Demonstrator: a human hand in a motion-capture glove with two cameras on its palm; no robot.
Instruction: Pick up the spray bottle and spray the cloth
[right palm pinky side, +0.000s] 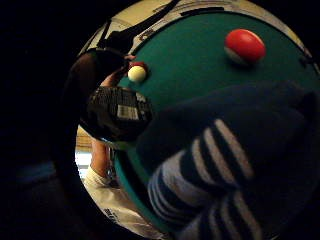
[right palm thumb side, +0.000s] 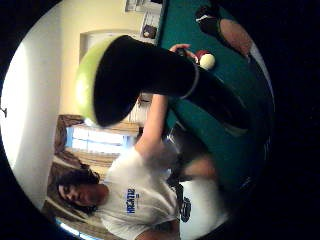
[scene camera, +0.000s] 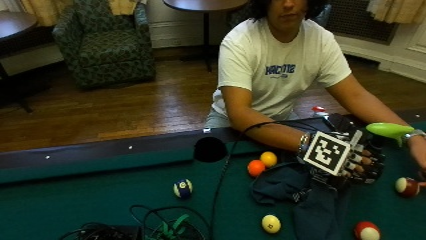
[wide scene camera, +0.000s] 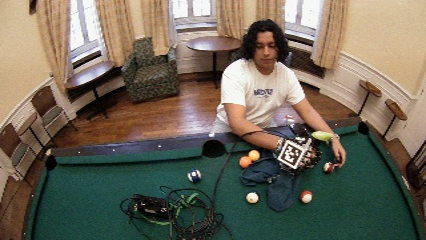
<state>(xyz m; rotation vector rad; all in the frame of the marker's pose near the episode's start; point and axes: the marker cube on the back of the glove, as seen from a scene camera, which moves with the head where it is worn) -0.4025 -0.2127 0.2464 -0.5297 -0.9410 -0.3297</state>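
Fingers (scene camera: 363, 167) of the gloved right hand (scene camera: 339, 160) curl round the dark body of the spray bottle (scene camera: 389, 130), whose green head sticks out past the hand toward the person's bare left hand (scene camera: 419, 160), so the bottle is grasped and lifted off the worktop (scene camera: 80, 200). Below the hand lies the dark blue cloth (scene camera: 293, 187), rumpled on the green felt, its white stripes showing in the little-finger palm view (right palm pinky side: 220, 165). The pick-up looks done and the spraying is the step in hand. I judge the next move calls for tipping the nozzle down at the cloth and squeezing the trigger; whether a finger sits on the trigger I cannot tell. Nearby lie smaller things: an orange ball (scene camera: 256, 168) touching a yellow ball (scene camera: 269, 159) just beside the cloth, and a cream ball (scene camera: 271, 223)
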